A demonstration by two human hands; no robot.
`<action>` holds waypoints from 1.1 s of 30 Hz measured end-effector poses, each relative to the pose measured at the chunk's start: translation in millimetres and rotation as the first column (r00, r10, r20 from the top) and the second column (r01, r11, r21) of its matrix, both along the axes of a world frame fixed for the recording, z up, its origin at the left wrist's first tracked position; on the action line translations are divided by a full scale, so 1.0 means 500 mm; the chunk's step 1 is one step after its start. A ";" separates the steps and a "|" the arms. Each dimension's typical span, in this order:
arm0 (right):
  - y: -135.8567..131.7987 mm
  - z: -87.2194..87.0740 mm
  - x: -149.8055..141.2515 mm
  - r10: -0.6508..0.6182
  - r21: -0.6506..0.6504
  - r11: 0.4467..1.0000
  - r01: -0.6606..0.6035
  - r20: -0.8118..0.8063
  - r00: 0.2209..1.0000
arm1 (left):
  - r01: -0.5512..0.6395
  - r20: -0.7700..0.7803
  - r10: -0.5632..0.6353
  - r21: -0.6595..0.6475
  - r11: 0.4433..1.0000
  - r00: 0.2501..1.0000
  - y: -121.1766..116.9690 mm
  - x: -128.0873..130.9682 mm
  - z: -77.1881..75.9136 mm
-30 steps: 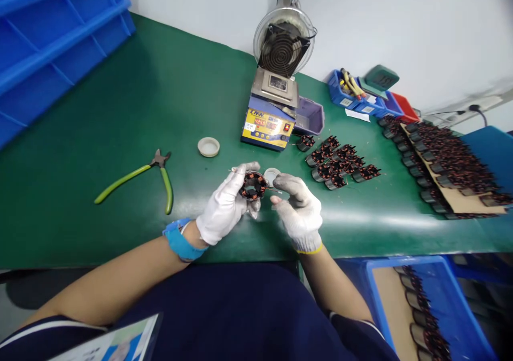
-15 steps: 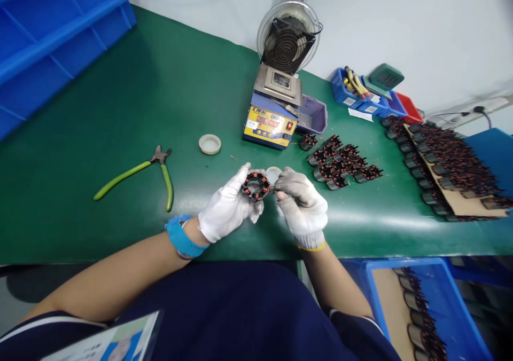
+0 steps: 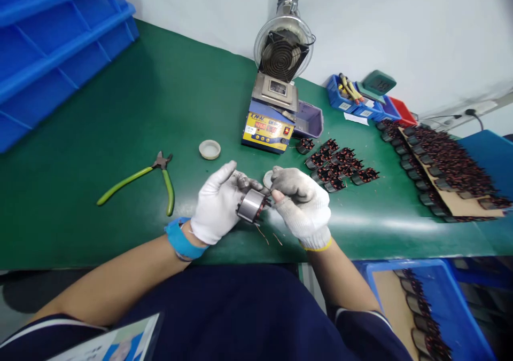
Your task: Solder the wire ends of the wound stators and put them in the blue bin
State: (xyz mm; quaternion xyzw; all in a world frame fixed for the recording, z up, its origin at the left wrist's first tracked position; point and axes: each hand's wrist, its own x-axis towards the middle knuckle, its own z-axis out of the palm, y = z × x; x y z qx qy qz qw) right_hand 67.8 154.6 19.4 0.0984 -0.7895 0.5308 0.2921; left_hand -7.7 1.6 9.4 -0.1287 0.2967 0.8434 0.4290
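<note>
My left hand (image 3: 219,203), in a white glove, is closed around a motor stator (image 3: 251,206). The stator lies on its side, its smooth grey steel wall facing up and its black pins and copper windings pointing right. Thin loose copper wires hang below it. My right hand (image 3: 301,201), in a grey-stained white glove with a bare thumb tip, pinches at a wire on the pin end; the fingers hide most of that wire. Partly behind the right fingers sits a small white dish (image 3: 267,178). Another round dish (image 3: 209,149) lies farther left.
Green-handled cutters (image 3: 160,161) lie open at left. A solder pot (image 3: 267,131) with a fume hood (image 3: 282,54) stands at the back. Several stators (image 3: 336,163) stand to the right, many more on a board (image 3: 452,201). Blue bins (image 3: 60,46) are at far left.
My left hand has turned the stator from its open ring face onto its side, so the steel wall shows. The right hand stays at its right edge. The view has shifted slightly.
</note>
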 end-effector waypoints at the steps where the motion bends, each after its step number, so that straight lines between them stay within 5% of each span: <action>1: -0.001 0.008 -0.001 0.040 0.025 0.999 -0.040 0.007 0.999 | 0.099 -0.001 -0.099 0.002 0.995 0.995 0.001 0.000 -0.007; 3: 0.000 0.022 -0.003 0.080 0.109 0.991 -0.083 0.030 0.996 | 0.409 -0.053 -0.408 0.015 0.912 0.912 0.003 0.002 -0.021; 5: 0.004 0.035 -0.004 0.061 0.212 0.975 -0.068 0.041 0.997 | 0.571 -0.143 -0.565 -0.005 0.821 0.812 0.004 0.007 -0.028; 6: 0.006 0.041 -0.004 0.041 0.257 0.965 -0.049 0.033 0.999 | 0.525 -0.165 -0.518 -0.005 0.851 0.839 0.004 0.009 -0.029; 8: 0.008 0.053 -0.004 0.016 0.311 0.950 -0.011 -0.014 1.000 | 0.171 -0.184 -0.167 0.005 0.985 0.969 0.006 0.008 -0.029; 10: 0.009 0.064 -0.002 0.022 0.339 0.941 -0.004 -0.049 0.999 | -0.187 -0.179 0.185 0.003 0.982 0.966 0.009 0.003 -0.030; 11: 0.008 0.068 -0.001 0.035 0.351 0.936 -0.014 -0.052 0.998 | -0.230 -0.169 0.225 -0.010 0.973 0.959 0.010 0.001 -0.031; 12: 0.008 0.071 0.000 0.050 0.363 0.931 -0.029 -0.046 0.998 | -0.162 -0.144 0.157 -0.024 0.987 0.977 0.010 -0.002 -0.032; 14: 0.009 0.071 0.002 0.068 0.373 0.926 -0.055 -0.021 0.997 | 0.222 -0.071 -0.223 -0.012 0.975 0.972 0.009 -0.003 -0.030; 16: 0.012 0.067 0.003 0.056 0.358 0.933 -0.047 -0.013 0.998 | 0.537 -0.063 -0.534 0.054 0.842 0.843 0.007 -0.002 -0.021; 17: 0.013 0.065 0.004 0.043 0.345 0.938 -0.035 -0.014 0.999 | 0.575 -0.069 -0.571 0.092 0.813 0.818 0.006 -0.002 -0.016; 18: 0.014 0.064 0.004 0.029 0.330 0.944 -0.021 -0.019 0.999 | 0.536 -0.058 -0.533 0.138 0.833 0.844 0.005 -0.003 -0.011; 20: 0.014 0.067 0.002 0.018 0.307 0.952 -0.005 -0.039 0.999 | 0.200 0.041 -0.212 0.200 0.959 0.976 0.006 -0.008 -0.007; 22: 0.013 0.074 -0.001 0.031 0.288 0.958 -0.017 -0.046 0.998 | -0.077 0.128 0.053 0.190 0.979 0.990 0.007 -0.013 -0.013; 24: 0.013 0.079 -0.004 0.045 0.275 0.961 -0.031 -0.044 0.998 | 0.108 0.092 -0.129 0.208 0.972 0.987 0.006 -0.013 -0.024; 26: 0.015 0.077 -0.004 0.043 0.263 0.964 -0.032 -0.038 0.998 | 0.497 -0.049 -0.499 0.219 0.840 0.865 0.002 -0.006 -0.030; 27: 0.016 0.073 -0.002 0.039 0.256 0.966 -0.029 -0.032 0.999 | 0.594 -0.127 -0.581 0.195 0.780 0.804 0.001 0.001 -0.029; 28: 0.016 0.065 0.000 0.032 0.246 0.969 -0.024 -0.030 0.999 | 0.608 -0.204 -0.577 0.145 0.781 0.791 0.000 0.008 -0.025; 31: 0.006 0.032 0.005 -0.006 0.127 0.992 0.010 -0.029 1.000 | 0.223 -0.451 -0.238 -0.088 0.971 0.860 0.006 0.032 -0.006; 33: -0.005 0.008 0.003 -0.035 -0.143 0.989 0.037 0.020 0.999 | -0.090 -0.614 -0.047 -0.191 0.978 0.788 0.014 0.046 0.004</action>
